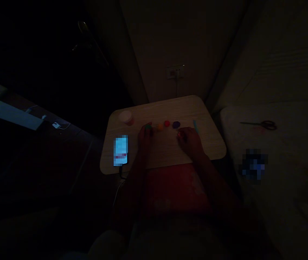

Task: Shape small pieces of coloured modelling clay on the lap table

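Observation:
The light is very dim, so finger details are hard to make out. On the small wooden table (170,151), my left hand (144,140) curls around a small green lump (148,127), which shows between its fingers. My right hand (191,141) pinches a small reddish-orange piece (180,134), mostly covered by the fingertips. Between the hands, an orange lump (160,127), a red lump (167,123) and a dark purple lump (176,124) lie in a loose row. The purple one is just beyond my right fingertips. A light-blue strip (195,126) lies beyond my right hand.
A lidded tub (126,117) stands at the table's back left. A lit phone (120,151) with a cable lies at the left edge. Scissors (264,124) and a blurred dark object (254,164) rest on the pale surface at right. A wall socket (175,72) is behind.

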`<state>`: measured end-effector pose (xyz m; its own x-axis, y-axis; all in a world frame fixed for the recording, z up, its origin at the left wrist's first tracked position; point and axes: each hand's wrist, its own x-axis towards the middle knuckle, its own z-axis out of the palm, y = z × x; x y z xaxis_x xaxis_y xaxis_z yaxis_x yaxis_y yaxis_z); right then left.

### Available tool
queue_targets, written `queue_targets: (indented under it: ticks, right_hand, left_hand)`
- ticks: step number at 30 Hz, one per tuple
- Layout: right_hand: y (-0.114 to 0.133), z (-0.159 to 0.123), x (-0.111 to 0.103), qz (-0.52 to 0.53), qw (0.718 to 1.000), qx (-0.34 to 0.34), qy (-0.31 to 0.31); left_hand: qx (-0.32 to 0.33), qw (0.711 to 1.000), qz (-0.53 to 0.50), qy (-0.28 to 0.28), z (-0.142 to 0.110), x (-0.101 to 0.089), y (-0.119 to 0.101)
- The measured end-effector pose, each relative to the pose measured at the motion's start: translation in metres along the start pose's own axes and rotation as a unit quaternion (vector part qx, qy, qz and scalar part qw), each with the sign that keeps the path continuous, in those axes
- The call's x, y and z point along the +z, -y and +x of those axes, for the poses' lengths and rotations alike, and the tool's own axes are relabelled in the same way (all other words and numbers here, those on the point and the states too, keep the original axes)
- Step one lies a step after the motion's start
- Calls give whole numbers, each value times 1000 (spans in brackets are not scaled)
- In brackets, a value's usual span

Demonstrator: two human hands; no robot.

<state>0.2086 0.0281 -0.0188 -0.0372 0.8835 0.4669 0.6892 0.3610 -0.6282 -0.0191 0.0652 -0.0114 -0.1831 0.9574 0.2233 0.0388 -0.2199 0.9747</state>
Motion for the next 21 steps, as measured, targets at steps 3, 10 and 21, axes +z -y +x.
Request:
queue_targets:
  ticks: [3,10,21]
  right_hand:
    - [-1,0,0,10,1000,0,-22]
    - [1,1,-3,7,999,19,-44]
    - [3,-1,-3,5,998,-25,-55]
  left_hand:
    - [8,997,69,11,-1,0,-3]
    - [10,987,161,26,-4,-2,-11]
    - [-2,992,124,-18,3,0,5]
